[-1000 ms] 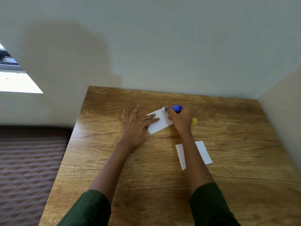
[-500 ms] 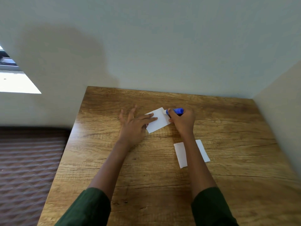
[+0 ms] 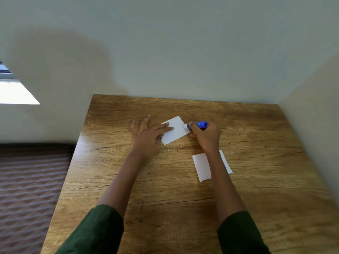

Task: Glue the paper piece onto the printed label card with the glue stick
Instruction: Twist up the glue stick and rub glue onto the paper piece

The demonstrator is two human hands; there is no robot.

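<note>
Left hand [image 3: 146,138], fingers flat, pins paper piece [image 3: 175,130] mid-table; right hand [image 3: 206,138] grips glue stick [image 3: 197,125], tip at its right edge. Risk: the sticky tip drags or creases it. Second sheet [image 3: 202,166] lies nearer.

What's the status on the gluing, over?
Left hand flat, fingers pinning far white paper. Right hand grips blue glue stick, tip at paper's right edge. Second white paper partly under right forearm.

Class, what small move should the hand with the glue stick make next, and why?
Probably sweep the blue glue stick leftward across the white paper sheet: its tip sits at the right edge, while the left hand presses the sheet flat.
</note>
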